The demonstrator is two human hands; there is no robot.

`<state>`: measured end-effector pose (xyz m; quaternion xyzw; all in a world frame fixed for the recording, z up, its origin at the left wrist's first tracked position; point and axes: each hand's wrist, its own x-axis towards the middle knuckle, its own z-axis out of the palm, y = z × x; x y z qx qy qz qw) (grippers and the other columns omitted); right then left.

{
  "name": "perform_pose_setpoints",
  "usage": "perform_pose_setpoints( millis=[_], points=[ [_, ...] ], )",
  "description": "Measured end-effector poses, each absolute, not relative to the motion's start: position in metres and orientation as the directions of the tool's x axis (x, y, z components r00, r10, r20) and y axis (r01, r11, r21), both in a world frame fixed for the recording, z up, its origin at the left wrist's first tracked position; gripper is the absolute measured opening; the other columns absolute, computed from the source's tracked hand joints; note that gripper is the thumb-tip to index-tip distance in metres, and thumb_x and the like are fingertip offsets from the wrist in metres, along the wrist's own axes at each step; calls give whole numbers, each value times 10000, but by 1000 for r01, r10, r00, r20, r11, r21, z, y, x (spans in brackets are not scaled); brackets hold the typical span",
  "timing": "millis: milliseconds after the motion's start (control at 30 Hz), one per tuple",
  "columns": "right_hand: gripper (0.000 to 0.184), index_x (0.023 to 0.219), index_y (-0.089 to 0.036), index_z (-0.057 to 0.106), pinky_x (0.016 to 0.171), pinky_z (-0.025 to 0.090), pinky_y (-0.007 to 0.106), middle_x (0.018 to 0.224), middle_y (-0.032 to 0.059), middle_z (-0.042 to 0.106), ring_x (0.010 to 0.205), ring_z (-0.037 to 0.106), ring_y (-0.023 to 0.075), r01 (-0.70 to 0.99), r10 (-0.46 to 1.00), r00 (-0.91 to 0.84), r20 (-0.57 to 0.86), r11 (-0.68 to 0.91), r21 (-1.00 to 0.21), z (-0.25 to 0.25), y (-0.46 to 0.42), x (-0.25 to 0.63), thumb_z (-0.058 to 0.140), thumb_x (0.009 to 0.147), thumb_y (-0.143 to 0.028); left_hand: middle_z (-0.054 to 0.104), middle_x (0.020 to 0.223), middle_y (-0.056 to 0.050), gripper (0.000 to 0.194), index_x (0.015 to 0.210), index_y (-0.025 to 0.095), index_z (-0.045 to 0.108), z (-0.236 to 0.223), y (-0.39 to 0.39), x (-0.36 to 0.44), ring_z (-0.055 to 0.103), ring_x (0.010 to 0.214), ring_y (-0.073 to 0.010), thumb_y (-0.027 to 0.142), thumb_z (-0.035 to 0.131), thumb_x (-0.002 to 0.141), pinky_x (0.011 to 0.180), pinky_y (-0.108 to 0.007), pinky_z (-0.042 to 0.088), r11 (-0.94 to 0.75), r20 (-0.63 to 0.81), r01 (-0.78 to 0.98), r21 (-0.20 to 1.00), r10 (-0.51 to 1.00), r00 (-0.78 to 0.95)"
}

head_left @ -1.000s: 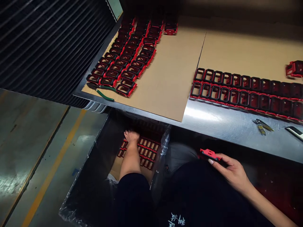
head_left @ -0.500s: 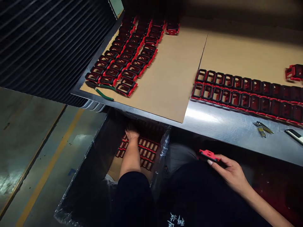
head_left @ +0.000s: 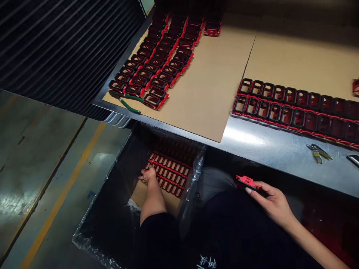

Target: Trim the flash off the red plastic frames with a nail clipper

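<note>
My left hand [head_left: 148, 175] reaches down into a plastic-lined bin [head_left: 97, 198], its fingers somewhat apart at the left end of the red-and-black frames [head_left: 172, 175] laid there in rows. Whether it grips one of them is hard to see. Above my lap, my right hand [head_left: 273, 200] pinches one red-and-black frame [head_left: 247, 182] by its right end, between thumb and fingers. That frame is held on edge, red side up.
Rows of similar frames [head_left: 161, 56] cover the table's left side, near green-handled pliers [head_left: 129, 102]. Two more rows [head_left: 297, 108] run along the right. Small yellow-handled cutters [head_left: 318, 152] lie on the metal edge [head_left: 249, 140]. Brown cardboard [head_left: 213, 82] covers much of the tabletop.
My left hand has drawn back toward me and slightly left inside the bin, uncovering more of the rows. My right hand keeps its hold on the frame. The view has shifted slightly left.
</note>
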<state>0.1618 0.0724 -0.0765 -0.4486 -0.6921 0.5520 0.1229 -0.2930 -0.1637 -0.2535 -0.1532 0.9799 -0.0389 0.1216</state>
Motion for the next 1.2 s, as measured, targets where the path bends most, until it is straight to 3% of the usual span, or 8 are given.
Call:
perform_pose_setpoints(
  millis=[233,400,567,867,1033,1200],
  points=[
    [415,992,-189,786,753,592,261,947,72,753,842,725,219,493,758,-559,-335,-21,-870,-80,70,167,702,859,-574,430,1542,-145,537,1453,202,477,-258,-118,-291,443,1397,-363,411,608,976,1140,-648,367,985,-210,-141,-100,-160,-965],
    [437,968,-186,790,760,603,286,929,78,753,832,728,234,511,774,-537,-335,-18,-860,-75,71,167,703,846,-596,344,1613,-143,581,1480,204,457,-267,-62,-296,327,1479,-381,411,625,964,1198,-664,253,971,-225,239,-23,228,-947],
    [420,964,-188,792,753,606,286,906,75,754,816,731,233,516,790,-519,-327,-15,-856,-68,73,167,688,854,-580,389,1589,-138,554,1468,207,476,-267,-24,-313,395,1444,-356,419,613,974,1190,-634,298,881,-280,472,45,465,-840],
    [407,972,-193,793,740,598,263,923,68,757,826,733,224,503,776,-534,-335,-28,-864,-72,74,167,693,849,-568,418,1568,-130,522,1434,208,511,-263,-29,-319,414,1428,-356,397,635,964,1175,-645,316,844,-342,535,24,510,-789],
    [435,948,-188,796,710,602,257,889,73,755,791,728,220,498,771,-543,-334,-25,-867,-70,74,168,675,856,-596,494,1499,-128,450,1367,186,565,-256,-20,-324,489,1365,-329,364,647,961,1138,-605,392,819,-329,572,52,555,-764],
    [491,952,-189,795,752,621,282,915,78,761,815,738,241,494,808,-497,-318,-39,-869,-67,74,170,690,829,-653,423,1560,-135,518,1427,199,514,-254,-33,-309,424,1419,-353,400,633,965,1162,-631,345,908,-257,418,-19,399,-880]
  ],
)
